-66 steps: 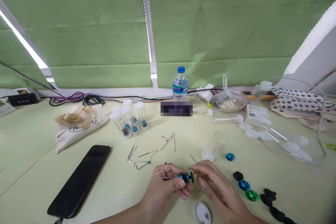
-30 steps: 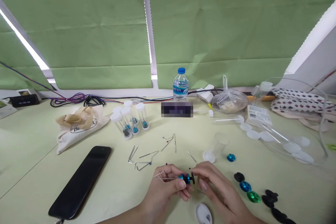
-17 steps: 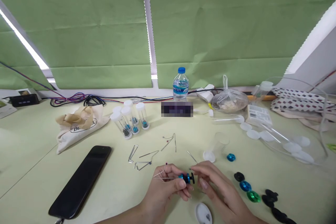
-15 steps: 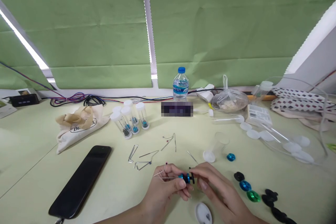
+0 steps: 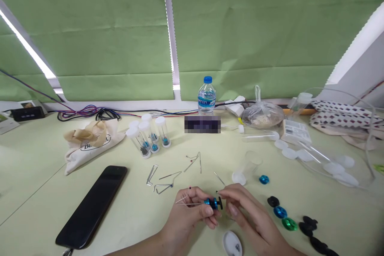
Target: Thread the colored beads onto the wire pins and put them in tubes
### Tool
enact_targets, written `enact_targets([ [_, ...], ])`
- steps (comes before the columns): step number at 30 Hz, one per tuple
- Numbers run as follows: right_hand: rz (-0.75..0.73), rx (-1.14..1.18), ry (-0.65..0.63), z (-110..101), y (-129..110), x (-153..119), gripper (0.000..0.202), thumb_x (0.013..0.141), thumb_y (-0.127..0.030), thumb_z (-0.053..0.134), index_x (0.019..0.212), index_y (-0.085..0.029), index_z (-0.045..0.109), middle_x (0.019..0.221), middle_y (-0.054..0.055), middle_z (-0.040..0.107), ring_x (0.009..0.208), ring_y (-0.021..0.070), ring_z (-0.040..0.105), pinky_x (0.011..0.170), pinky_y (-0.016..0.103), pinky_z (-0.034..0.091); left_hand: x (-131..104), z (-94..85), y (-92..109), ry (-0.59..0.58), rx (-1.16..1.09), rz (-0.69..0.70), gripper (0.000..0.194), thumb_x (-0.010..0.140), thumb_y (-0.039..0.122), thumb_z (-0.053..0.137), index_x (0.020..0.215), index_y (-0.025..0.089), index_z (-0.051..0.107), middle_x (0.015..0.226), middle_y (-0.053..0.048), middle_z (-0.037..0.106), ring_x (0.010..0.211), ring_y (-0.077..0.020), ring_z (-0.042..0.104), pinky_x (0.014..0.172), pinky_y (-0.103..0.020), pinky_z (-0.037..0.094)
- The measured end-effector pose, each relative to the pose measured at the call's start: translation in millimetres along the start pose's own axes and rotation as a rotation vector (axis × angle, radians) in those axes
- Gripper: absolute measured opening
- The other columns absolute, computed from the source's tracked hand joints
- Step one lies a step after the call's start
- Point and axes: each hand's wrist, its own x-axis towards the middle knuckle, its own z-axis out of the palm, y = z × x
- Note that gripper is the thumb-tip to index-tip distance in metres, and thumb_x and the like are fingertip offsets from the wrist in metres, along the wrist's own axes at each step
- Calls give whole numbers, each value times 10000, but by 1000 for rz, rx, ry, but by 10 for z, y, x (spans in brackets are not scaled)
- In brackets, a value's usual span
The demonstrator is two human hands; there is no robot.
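Nearest, a shallow white cap (image 5: 229, 241) holds small metal bits (image 5: 237, 247). Just beyond, the left hand (image 5: 187, 218) grasps a blue-and-black spool (image 5: 211, 203) above the desk (image 5: 144, 212); the right hand (image 5: 252, 216) curls its fingers beside the spool's black end disc (image 5: 221, 203), and whether they grip anything I cannot tell. Half a second on, little differs: the right fingertips sit slightly higher. Farther off, capped clear tubes (image 5: 146, 135) contain blue and dark parts; behind, a knotted plastic bag (image 5: 263, 116) holds something pale.
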Motion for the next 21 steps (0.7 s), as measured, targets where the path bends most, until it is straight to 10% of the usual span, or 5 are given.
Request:
enact_targets([
  [21,7,37,-11,20,29,-40,304,984,-139,333,1194,-304,478,999,48,525,878,187,564,750,323,466,21,-31,-22,-22,11,19,235,610,182,832,717,102,639,625,-96,725,487,-127,629,492,-209,468],
])
